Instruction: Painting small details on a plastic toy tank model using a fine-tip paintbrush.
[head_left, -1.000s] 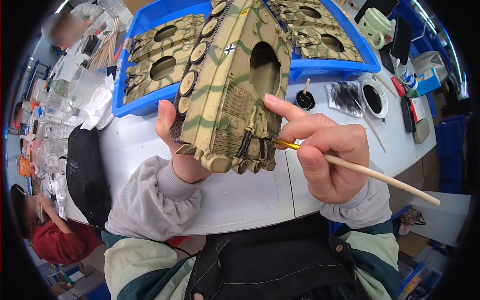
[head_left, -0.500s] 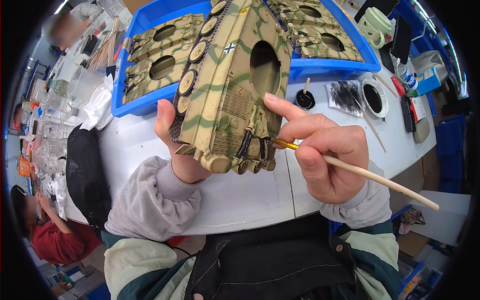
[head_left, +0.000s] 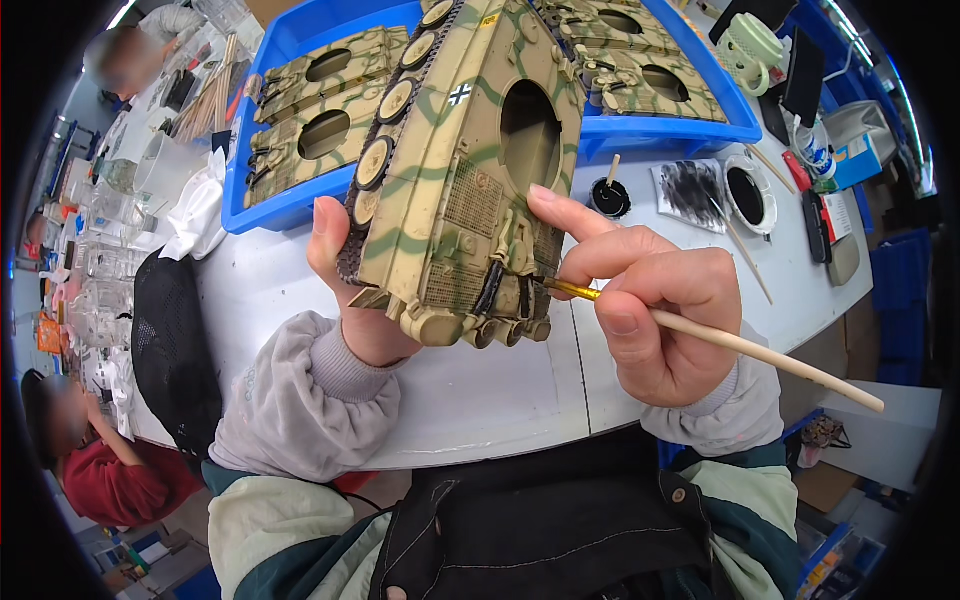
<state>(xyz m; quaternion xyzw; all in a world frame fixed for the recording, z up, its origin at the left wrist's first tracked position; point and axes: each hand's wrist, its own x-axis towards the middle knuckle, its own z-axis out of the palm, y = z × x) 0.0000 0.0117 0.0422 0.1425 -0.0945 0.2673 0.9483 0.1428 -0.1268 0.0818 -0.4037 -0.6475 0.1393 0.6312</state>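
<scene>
A model tank hull [head_left: 430, 215], tan with green wavy stripes and a round opening on top, is tilted up before me over the table. My left hand [head_left: 365, 290] grips it from beneath at its near left corner; most of those fingers are hidden behind it. Between thumb and fingers my right hand [head_left: 665, 310] pinches a thin paintbrush [head_left: 740, 345] with a pale wooden handle and brass ferrule. The brush tip meets the hull's rear deck beside black-painted hose parts [head_left: 490, 287]. My right index finger rests against the hull near the opening's edge.
Blue trays [head_left: 240, 205] with more hulls [head_left: 325, 135] stand behind. To the right are a small black paint pot [head_left: 610, 198], a black-smeared sheet [head_left: 690, 195] and a white dish of black paint [head_left: 750, 195]. A black mesh cap [head_left: 175, 350] lies left. Other people sit further left.
The right hand and brush have shifted very slightly to the right. The hull stays almost in place in the left hand.
</scene>
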